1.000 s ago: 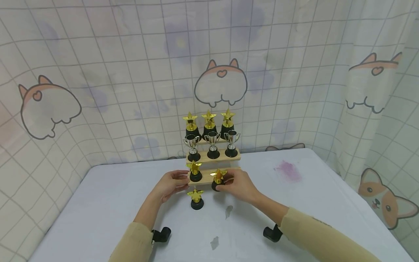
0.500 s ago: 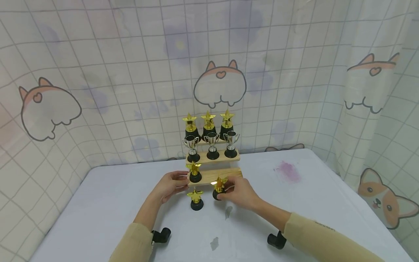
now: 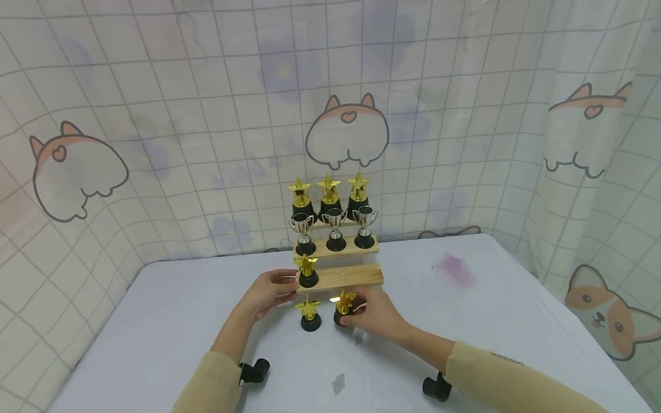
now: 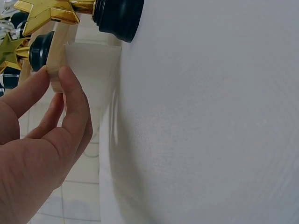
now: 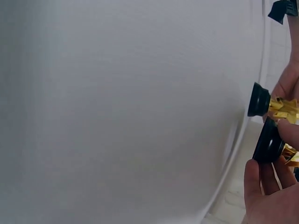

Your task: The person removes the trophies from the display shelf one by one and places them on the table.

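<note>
On the left, the left hand (image 3: 268,293) is seen at the left end of the lowest shelf (image 3: 356,276) of a stepped wooden stand (image 3: 338,248); in the left wrist view its thumb and forefinger (image 4: 77,100) are pinched on the end edge of that plank (image 4: 57,56), the other fingers being curled behind. One gold star trophy on a black base (image 3: 307,271) is stood on that lowest shelf just beside the fingertips. Below it, a second star trophy (image 3: 310,314) is stood upright on the white table (image 3: 155,332), just in front of the stand.

Just to the right of that one, a third star trophy (image 3: 343,308) is held by the right hand (image 3: 374,314), whose fingers are curled round its black base and stem. This trophy is low over the table in front of the shelf, close beside the standing one; whether its base touches the cloth cannot be told. In the right wrist view the two black bases (image 5: 266,140) are seen near each other.

On the middle shelf three silver cup trophies (image 3: 335,228) are lined up, and on the top shelf three taller gold star trophies (image 3: 329,198). Further right on the table a purple stain (image 3: 453,268) is visible, and behind it all a checked curtain printed with corgis (image 3: 155,115) is hung
</note>
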Demonstrator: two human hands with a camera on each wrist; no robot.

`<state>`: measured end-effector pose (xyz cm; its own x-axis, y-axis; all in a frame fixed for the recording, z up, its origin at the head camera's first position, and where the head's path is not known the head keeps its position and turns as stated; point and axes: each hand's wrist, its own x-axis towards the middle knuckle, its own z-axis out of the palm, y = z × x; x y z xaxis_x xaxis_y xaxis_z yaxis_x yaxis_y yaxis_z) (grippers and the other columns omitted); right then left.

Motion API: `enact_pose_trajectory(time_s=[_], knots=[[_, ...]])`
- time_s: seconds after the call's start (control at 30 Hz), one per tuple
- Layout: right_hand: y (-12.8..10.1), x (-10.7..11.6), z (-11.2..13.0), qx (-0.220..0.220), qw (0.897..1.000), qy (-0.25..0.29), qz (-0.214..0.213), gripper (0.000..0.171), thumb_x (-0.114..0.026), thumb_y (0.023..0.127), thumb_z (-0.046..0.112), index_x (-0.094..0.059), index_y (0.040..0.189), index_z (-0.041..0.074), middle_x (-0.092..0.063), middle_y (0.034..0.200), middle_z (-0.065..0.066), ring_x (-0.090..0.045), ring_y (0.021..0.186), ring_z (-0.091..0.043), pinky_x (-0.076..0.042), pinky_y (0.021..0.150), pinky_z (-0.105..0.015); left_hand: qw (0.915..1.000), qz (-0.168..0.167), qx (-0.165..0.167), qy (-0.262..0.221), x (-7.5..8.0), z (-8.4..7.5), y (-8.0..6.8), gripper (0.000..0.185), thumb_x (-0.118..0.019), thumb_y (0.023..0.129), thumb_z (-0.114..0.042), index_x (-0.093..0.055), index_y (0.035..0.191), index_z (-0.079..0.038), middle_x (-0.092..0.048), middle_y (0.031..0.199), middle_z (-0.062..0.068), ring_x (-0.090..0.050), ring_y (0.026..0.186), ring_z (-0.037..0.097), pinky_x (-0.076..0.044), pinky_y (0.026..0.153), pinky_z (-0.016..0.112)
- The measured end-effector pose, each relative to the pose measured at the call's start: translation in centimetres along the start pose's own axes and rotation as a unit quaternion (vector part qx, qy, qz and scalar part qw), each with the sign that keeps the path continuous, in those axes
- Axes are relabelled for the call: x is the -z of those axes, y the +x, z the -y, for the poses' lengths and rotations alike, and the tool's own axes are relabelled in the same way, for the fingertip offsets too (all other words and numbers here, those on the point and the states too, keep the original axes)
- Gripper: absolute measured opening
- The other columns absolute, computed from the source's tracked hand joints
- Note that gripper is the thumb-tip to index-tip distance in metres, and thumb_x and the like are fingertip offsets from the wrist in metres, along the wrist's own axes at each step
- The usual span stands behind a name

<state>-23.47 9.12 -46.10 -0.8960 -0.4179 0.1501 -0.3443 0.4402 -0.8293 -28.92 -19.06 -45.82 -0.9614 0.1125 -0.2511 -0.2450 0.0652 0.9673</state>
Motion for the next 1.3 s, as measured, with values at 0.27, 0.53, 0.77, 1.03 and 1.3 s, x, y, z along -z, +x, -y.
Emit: enact_pose_trajectory(time_s=[0.27,0.53,0.77,1.03,1.3], knots=[[0.0,-0.5,-0.7,0.002,1.000,-0.012,0.006,0.031,-0.090,0.079,0.012,-0.069,0.101,0.003,-0.069,0.092,-0.004,-0.067,0.082,-0.016,-0.059,0.071,-0.023,1.0000,0.002,-0.004,0.001,-0.1,0.1,0.1,0.045,-0.069,0.097,0.001,-0.056,0.140,0.003,-0.058,0.125,0.021,-0.067,0.100,0.026,-0.060,0.091,0.038],[0.4,-0.8,-1.3,-0.007,0.998,-0.057,0.000,0.033,-0.090,0.078,0.014,-0.068,0.100,0.004,-0.067,0.087,0.000,-0.063,0.078,-0.012,-0.057,0.067,-0.026,1.0000,0.002,-0.005,0.000,-0.2,0.1,0.0,0.045,-0.069,0.097,0.001,-0.056,0.140,0.002,-0.058,0.125,0.020,-0.067,0.101,0.026,-0.060,0.092,0.038],[0.7,-1.0,-1.2,-0.013,0.997,-0.081,-0.008,0.033,-0.091,0.077,0.013,-0.067,0.099,0.004,-0.064,0.086,0.002,-0.059,0.075,-0.012,-0.054,0.063,-0.026,1.0000,0.001,-0.005,-0.003,-0.1,-0.1,0.0,0.045,-0.069,0.096,0.001,-0.056,0.140,0.003,-0.058,0.124,0.020,-0.067,0.102,0.026,-0.060,0.092,0.038],[1.0,-1.2,-1.0,-0.007,0.996,-0.093,-0.009,0.035,-0.090,0.078,0.012,-0.067,0.102,0.003,-0.064,0.087,0.001,-0.058,0.076,-0.011,-0.053,0.064,-0.026,1.0000,-0.001,0.002,-0.007,-0.1,0.0,0.0,0.046,-0.069,0.096,0.002,-0.055,0.140,0.003,-0.058,0.126,0.021,-0.067,0.102,0.026,-0.060,0.091,0.038],[0.9,-1.1,-0.9,-0.008,0.995,-0.096,-0.006,0.041,-0.090,0.078,0.015,-0.068,0.109,0.002,-0.065,0.092,0.001,-0.059,0.080,-0.013,-0.054,0.068,-0.026,1.0000,-0.002,-0.001,-0.008,-0.1,0.1,0.0,0.047,-0.069,0.096,0.002,-0.055,0.141,0.003,-0.057,0.128,0.021,-0.067,0.103,0.026,-0.059,0.092,0.038]])
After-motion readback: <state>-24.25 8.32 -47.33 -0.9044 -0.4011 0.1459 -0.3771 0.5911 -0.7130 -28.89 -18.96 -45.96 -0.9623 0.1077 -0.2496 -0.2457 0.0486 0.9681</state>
